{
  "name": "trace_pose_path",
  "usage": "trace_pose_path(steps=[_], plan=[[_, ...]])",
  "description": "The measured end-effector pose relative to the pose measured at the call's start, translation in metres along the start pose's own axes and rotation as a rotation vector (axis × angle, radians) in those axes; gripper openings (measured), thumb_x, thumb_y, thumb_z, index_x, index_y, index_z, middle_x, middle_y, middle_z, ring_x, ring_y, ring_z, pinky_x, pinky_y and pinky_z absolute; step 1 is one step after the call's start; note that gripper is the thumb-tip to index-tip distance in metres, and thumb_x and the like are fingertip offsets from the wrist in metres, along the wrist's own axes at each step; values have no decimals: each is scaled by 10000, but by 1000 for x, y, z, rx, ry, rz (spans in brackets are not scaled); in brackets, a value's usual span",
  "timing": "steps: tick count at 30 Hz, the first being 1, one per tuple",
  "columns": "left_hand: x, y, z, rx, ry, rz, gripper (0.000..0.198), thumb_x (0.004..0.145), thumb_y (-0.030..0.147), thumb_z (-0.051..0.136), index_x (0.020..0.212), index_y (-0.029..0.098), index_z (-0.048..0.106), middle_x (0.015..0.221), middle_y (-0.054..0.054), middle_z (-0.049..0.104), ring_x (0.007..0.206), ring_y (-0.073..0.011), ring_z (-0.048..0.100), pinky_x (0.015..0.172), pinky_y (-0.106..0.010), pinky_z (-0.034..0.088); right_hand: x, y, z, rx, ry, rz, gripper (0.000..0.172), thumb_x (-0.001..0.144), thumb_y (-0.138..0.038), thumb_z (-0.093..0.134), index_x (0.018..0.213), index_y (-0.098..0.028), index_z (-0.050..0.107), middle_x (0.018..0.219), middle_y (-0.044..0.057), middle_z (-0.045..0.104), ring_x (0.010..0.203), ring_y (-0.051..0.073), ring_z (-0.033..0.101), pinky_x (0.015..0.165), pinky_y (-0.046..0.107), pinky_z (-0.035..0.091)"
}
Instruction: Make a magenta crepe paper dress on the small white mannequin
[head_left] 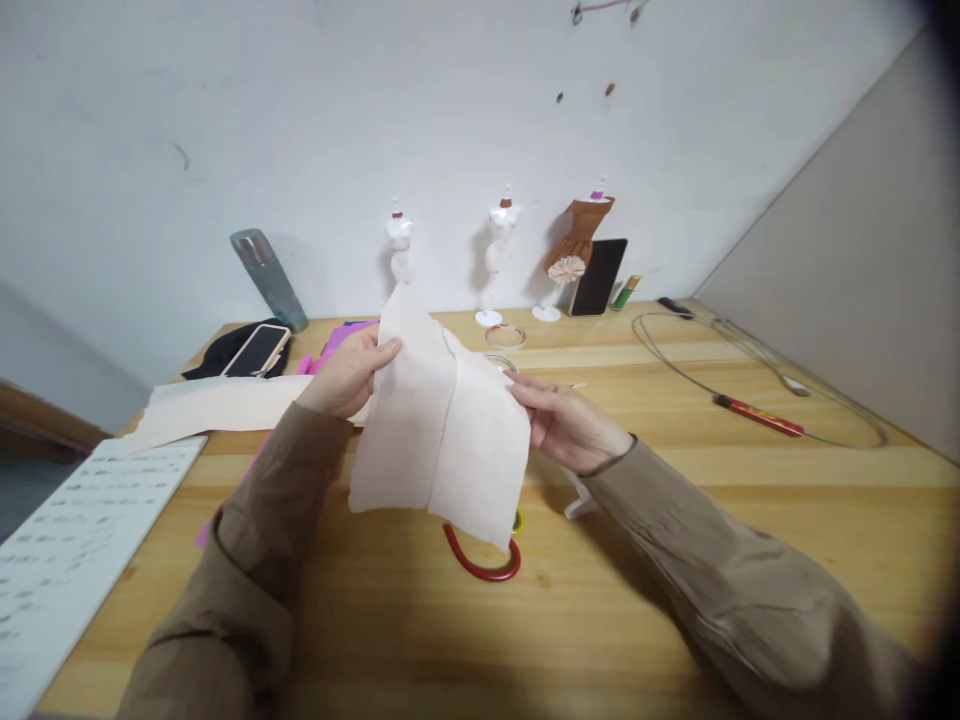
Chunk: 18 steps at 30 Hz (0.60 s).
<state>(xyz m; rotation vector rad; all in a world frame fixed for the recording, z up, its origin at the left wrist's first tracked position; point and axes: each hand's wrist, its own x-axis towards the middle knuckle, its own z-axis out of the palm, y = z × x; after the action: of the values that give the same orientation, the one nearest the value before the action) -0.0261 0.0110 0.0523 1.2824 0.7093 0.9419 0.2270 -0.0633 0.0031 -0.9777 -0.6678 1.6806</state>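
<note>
A pale cream sheet of thin paper [439,420] hangs above the wooden table, creased down its middle. My left hand [346,375] pinches its upper left edge with closed fingers. My right hand [566,425] grips its right edge, fingers curled on it. Both sleeves are brown. Under the sheet lie red-handled scissors [480,560], partly hidden, and the white base of a small stand [579,500].
At the back stand two white mini mannequins [401,250] [499,250] and one in a brown paper dress [577,245], a grey bottle [270,278], a dark phone [598,276]. Another phone on black cloth [257,350], cream paper [217,405], a printed sheet [67,560], a red pen [757,415], cable [750,350].
</note>
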Motion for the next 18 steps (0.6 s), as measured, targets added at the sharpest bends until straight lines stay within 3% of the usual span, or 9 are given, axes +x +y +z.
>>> trace_pose_path(steps=[2,5,11,16,18], plan=[[1,-3,-1,38,-47,-12,442,652,334,829,999,100,685,890,-95,755,783,-208,700,693,-282,515,2,2,-3,-34,26,-98,320,706,-144,763,1020,-199,728,893,19,785,726,142,712,700,250,597],[1,-6,-1,129,-128,-53,477,584,238,860,1013,108,697,896,-99,758,798,-225,702,746,-323,530,4,0,-7,-71,103,-229,331,668,-182,780,995,-214,740,912,34,787,767,191,721,771,350,599],[0,-9,6,279,61,0,326,582,186,835,881,122,720,831,-67,750,760,-204,681,703,-309,526,8,-8,-14,-167,294,-424,460,601,-165,829,1030,-210,670,610,-66,645,569,155,641,639,355,588],[0,-9,10,143,40,61,330,582,248,859,863,114,751,815,-78,756,774,-205,679,725,-304,517,6,-13,-12,-190,287,-441,489,596,-192,830,1051,-224,654,680,-55,665,648,158,664,669,333,581],[-1,-6,11,86,23,69,340,585,276,865,865,116,761,815,-81,759,766,-201,680,721,-296,508,0,-15,-7,-215,268,-513,552,610,-217,821,1132,-250,645,753,-41,711,698,164,680,698,330,576]])
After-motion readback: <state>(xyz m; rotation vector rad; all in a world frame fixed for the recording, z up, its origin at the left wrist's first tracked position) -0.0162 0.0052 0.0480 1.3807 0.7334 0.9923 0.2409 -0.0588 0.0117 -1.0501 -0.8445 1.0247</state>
